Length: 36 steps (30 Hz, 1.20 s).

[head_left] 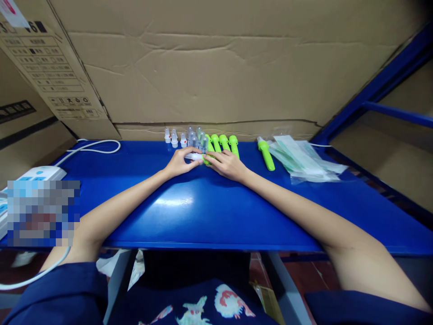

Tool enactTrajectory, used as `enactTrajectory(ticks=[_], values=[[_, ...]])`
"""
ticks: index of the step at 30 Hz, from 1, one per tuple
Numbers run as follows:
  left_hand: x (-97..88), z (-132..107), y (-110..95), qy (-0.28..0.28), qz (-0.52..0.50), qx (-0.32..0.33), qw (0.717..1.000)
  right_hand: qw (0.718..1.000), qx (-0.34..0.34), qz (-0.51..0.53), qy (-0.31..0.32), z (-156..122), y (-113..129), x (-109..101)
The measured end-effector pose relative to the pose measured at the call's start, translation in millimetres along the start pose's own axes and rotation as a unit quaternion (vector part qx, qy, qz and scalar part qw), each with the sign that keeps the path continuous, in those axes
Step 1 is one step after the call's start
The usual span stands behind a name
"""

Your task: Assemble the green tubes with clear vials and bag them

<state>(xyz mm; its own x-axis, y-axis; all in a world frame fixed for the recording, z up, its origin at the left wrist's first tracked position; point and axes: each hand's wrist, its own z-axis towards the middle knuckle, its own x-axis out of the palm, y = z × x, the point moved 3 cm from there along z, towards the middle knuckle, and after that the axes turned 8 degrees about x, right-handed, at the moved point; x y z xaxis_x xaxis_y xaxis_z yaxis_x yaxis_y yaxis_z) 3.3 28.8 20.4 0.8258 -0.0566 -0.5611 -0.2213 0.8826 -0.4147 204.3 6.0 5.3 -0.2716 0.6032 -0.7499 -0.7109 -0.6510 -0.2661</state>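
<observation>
Over the far middle of the table, my left hand (182, 163) pinches a small white piece with a clear tip (194, 156). My right hand (229, 165) has its fingers closed around a bright green handle (207, 159), mostly hidden beneath them. The white piece and the green handle meet end to end between my hands. Just behind are several clear plastic caps (204, 144) and, to their left, several small white-based pieces with clear tops (174, 139). Several more green handles (233, 146) lie in a row behind my right hand.
A green handle with a clear tip (267, 156) lies to the right beside flat plastic packets (304, 158). On the left are a white power strip (43, 173) and its cable (98, 151). Cardboard (203, 76) rises behind the blue table (189, 216); a blue metal frame (372, 85) stands right.
</observation>
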Motion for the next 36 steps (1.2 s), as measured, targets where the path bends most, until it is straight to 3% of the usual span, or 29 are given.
enactTrajectory(ticks=[9,15,27,36], values=[[0.8,-0.7,2.2,0.001,-0.005,0.009,1.0,1.0,0.004,0.011,-0.004,1.0,1.4,-0.9],[4.4,-0.9,1.5,0.047,-0.003,0.023,0.999,1.0,-0.014,-0.001,-0.003,2.4,5.3,-2.2],[5.8,-0.4,1.7,0.052,0.004,0.007,0.999,0.999,-0.03,-0.041,-0.011,3.3,7.1,-4.7],[7.3,-1.2,3.4,0.066,0.019,0.042,0.997,0.996,-0.049,-0.066,-0.019,0.8,8.0,-2.9]])
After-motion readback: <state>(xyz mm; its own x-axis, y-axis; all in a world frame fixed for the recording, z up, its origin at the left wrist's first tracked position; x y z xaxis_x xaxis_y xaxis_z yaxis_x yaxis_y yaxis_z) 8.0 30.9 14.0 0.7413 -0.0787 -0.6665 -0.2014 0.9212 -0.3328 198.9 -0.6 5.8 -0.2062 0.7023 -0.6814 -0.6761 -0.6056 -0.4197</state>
